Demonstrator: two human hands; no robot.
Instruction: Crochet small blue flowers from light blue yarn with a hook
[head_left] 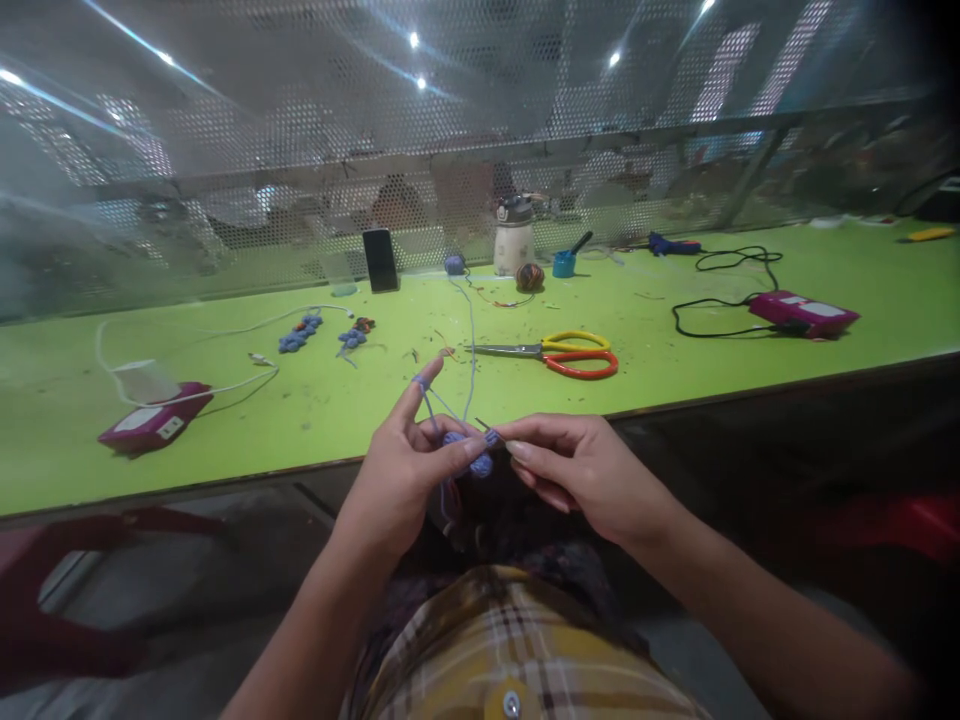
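Observation:
Between thumb and fingers, my left hand (409, 455) pinches a small piece of blue-purple crochet work (480, 463). Its index finger points up, with blue yarn (472, 345) looped around it. That strand runs back over the table to a small blue yarn ball (454, 264). My right hand (574, 460) is closed in a pinch on a thin crochet hook (484, 425), whose tip is at the crochet piece. Most of the hook is hidden by the fingers. Scissors (577, 355) with one yellow and one red handle lie just beyond my hands.
On the green table (337, 400) lie two finished-looking blue crochet pieces (300, 333), a multicoloured yarn ball (529, 278), a phone (381, 260), a bottle (514, 237) and a blue cup (564, 263). Purple power strips (804, 313) with cables sit left and right. A perforated metal screen (300, 130) stands behind.

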